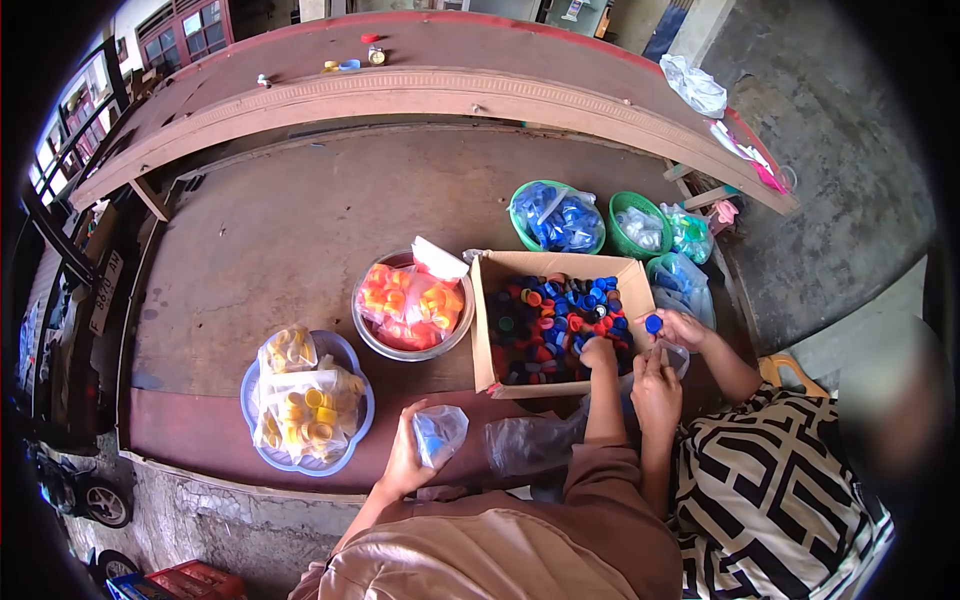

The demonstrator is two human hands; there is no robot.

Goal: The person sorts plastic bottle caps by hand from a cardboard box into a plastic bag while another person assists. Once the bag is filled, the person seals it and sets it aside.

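Observation:
My left hand (405,452) is closed around a small clear plastic bag (447,428) with blue bottle caps (430,445) inside. My right hand (600,353) reaches into a cardboard box (540,390) of loose bottle caps (545,325), mostly blue, red, black and orange. Its fingers are curled down among the caps; what they grip, if anything, is hidden. Below the box, beside my right forearm, lie flat clear plastic bags (530,445).
At right, a co-worker's hands hold a blue cap (654,324) and a clear bag (675,357). Bagged caps fill a lilac basin (250,410), a metal bowl (440,345) and green baskets (522,235). A raised wooden bench (420,95) crosses the back.

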